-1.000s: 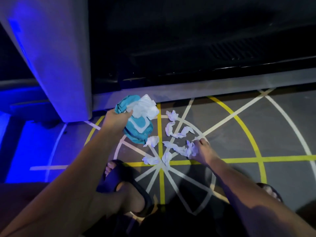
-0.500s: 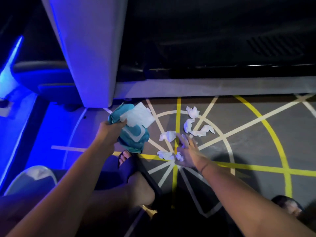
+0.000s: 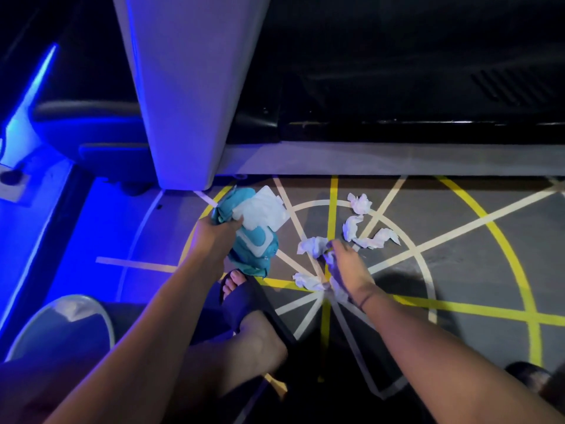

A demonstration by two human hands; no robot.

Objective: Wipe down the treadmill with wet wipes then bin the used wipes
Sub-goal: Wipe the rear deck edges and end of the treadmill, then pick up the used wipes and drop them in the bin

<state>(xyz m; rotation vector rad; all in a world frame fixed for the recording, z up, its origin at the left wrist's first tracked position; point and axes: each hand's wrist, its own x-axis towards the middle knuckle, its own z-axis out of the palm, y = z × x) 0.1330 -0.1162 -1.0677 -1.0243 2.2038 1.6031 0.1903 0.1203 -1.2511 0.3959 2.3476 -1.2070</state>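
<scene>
My left hand [image 3: 215, 237] grips a teal wet-wipe packet [image 3: 253, 243] by its top, with a white wipe [image 3: 263, 211] sticking out of it. The packet hangs just above the floor. My right hand [image 3: 347, 270] reaches down among several crumpled used wipes on the floor and pinches some of them; one crumpled wipe [image 3: 313, 246] lies at its fingertips. More used wipes [image 3: 360, 203] lie further out, and another [image 3: 307, 281] sits beside my wrist. The treadmill's side rail [image 3: 397, 157] and grey upright [image 3: 189, 87] stand right behind.
The grey floor [image 3: 458, 234] carries yellow and white line markings. My left foot in a dark slide sandal [image 3: 247, 304] stands just below the packet. A round bin rim [image 3: 61, 325] shows at the lower left under blue light.
The view has shifted left, bringing the bin rim into sight. My right hand has gone from spread flat over the wipes to gathering them. The left hand still holds the packet.
</scene>
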